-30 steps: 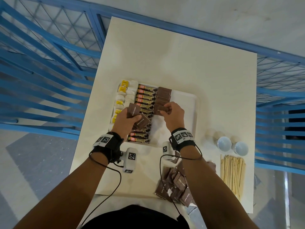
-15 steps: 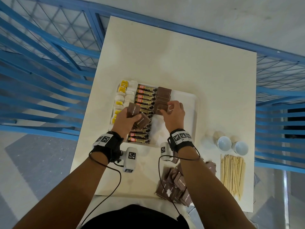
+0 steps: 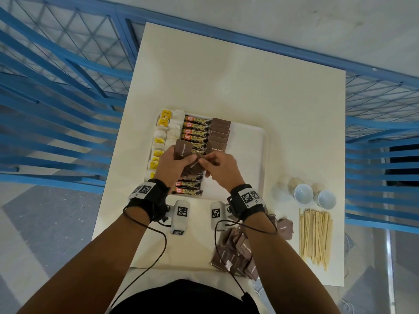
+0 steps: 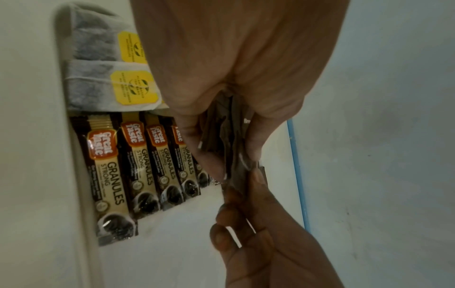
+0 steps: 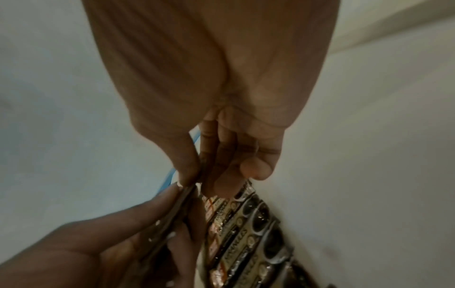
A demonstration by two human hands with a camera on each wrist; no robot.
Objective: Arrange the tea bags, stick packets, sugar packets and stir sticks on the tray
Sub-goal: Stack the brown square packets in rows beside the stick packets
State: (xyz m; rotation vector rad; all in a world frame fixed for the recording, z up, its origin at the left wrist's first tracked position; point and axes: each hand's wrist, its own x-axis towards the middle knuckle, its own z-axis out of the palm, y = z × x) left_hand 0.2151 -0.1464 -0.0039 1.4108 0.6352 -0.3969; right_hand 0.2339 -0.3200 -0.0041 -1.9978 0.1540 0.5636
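Your left hand (image 3: 174, 164) grips a small fan of brown sugar packets (image 3: 184, 152) above the stick packets (image 3: 195, 132) on the tray (image 3: 265, 143). Your right hand (image 3: 221, 168) pinches the edge of one packet in that fan between thumb and forefinger; from the wrist views it looks like a single packet, though blur makes that uncertain. Peel just that one free, keeping your left grip firm so the rest do not slide. Lay it overlapping the nearest packet of the sugar column (image 3: 218, 138), edges square. The loose sugar pile (image 3: 235, 252) and stir sticks (image 3: 315, 236) wait on the table (image 3: 226, 75).
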